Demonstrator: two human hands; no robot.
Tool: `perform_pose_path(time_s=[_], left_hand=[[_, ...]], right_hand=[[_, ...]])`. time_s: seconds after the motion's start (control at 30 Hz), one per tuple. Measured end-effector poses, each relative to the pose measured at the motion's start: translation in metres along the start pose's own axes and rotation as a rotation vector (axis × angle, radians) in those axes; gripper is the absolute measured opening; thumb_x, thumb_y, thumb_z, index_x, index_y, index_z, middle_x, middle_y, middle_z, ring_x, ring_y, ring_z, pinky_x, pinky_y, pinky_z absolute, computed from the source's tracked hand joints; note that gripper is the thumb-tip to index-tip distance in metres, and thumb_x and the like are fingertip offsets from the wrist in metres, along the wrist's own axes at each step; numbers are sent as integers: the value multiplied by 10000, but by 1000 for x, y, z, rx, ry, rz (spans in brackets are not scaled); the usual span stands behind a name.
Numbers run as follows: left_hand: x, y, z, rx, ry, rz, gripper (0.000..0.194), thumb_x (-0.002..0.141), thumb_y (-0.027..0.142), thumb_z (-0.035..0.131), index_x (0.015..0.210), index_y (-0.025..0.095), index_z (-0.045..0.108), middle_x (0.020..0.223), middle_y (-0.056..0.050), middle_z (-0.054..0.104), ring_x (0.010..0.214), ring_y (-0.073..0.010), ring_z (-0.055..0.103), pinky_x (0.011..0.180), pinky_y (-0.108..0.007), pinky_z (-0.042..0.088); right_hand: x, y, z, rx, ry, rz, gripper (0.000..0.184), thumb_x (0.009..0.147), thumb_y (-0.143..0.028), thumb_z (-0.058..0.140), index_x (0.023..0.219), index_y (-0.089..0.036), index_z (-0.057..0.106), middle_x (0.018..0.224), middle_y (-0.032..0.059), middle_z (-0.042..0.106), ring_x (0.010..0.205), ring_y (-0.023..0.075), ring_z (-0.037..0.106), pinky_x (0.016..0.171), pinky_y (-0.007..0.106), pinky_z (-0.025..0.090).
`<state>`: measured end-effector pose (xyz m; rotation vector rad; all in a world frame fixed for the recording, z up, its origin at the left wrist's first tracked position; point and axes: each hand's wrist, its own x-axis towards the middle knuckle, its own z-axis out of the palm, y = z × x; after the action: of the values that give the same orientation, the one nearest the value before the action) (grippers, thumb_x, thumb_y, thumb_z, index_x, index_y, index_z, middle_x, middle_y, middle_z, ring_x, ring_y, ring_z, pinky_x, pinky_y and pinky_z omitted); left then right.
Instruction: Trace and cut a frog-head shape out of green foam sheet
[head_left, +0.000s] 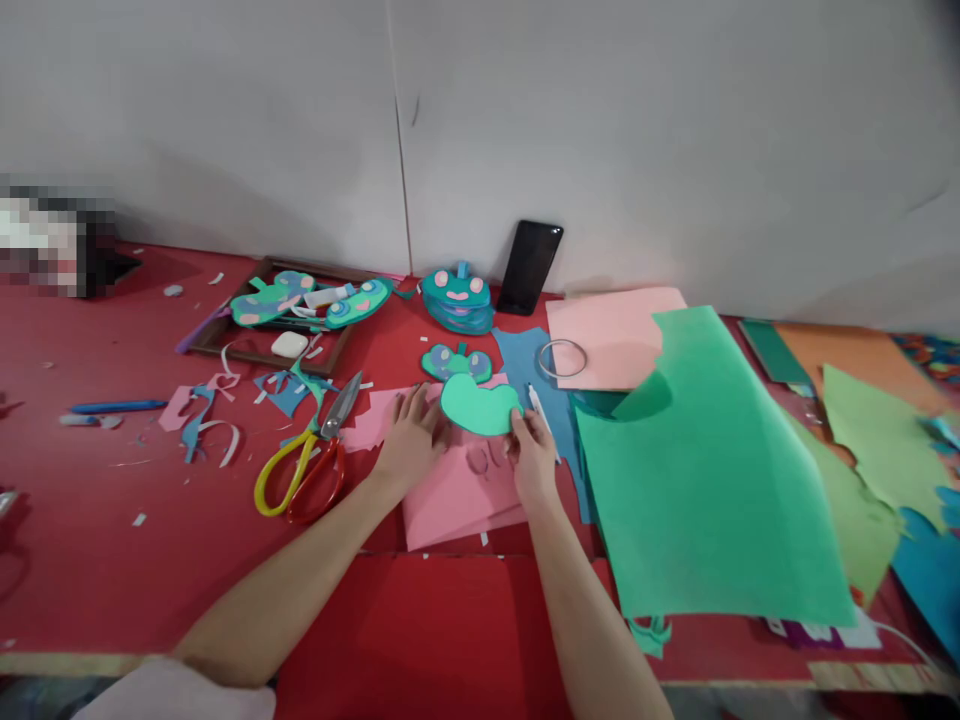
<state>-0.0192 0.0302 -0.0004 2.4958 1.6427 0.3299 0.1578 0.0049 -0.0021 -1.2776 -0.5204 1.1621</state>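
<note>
A bean-shaped green paper cutout point(480, 405) is above a folded pink sheet point(457, 495). My right hand point(534, 450) pinches the cutout's right end between thumb and fingers. Just left of the cutout, my left hand point(414, 435) rests on the pink paper, its fingers slightly spread. Pencil-like outlines point(480, 460) show on the pink sheet between the hands. Right behind the cutout lies a green paper frog-like face point(455, 362) with blue ovals. Scissors point(319, 455) with one yellow and one red handle lie left of my left hand, blades partly spread.
A phone point(529, 268) leans on the wall beside stacked finished faces point(457, 298). A brown frame point(202, 335) at the left holds more faces. A large green sheet point(712, 480) covers the right side, near a metal ring point(562, 358) and white pen point(538, 408). Paper scraps point(196, 425) litter the left.
</note>
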Motion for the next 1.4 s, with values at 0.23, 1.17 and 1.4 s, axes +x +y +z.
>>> perform_pose_path(time_s=[0.23, 1.17, 1.4], left_hand=[[0, -4, 2, 29, -17, 29, 502, 821, 315, 505, 1293, 152, 460, 1437, -143, 355, 1364, -290, 255, 1128, -482, 206], [-2, -1, 3, -2, -87, 14, 581, 827, 338, 511, 1381, 230, 374, 1511, -135, 217, 1395, -335, 164, 1116, -529, 175], [-4, -5, -3, -28, -101, 35, 659, 768, 186, 546, 1393, 240, 343, 1506, -110, 242, 1406, -289, 149, 1134, -492, 154]], right_hand=[[-3, -6, 5, -140, 15, -28, 256, 755, -429, 626, 756, -193, 528, 451, -95, 402, 356, 55, 365, 346, 191, 278], [-12, -3, -12, -319, -88, -71, 275, 753, -457, 631, 801, -194, 571, 454, -70, 489, 365, 95, 448, 370, 219, 357], [-13, 0, -11, -291, -74, -68, 272, 723, -459, 656, 780, -205, 579, 470, -67, 499, 380, 97, 454, 374, 221, 376]])
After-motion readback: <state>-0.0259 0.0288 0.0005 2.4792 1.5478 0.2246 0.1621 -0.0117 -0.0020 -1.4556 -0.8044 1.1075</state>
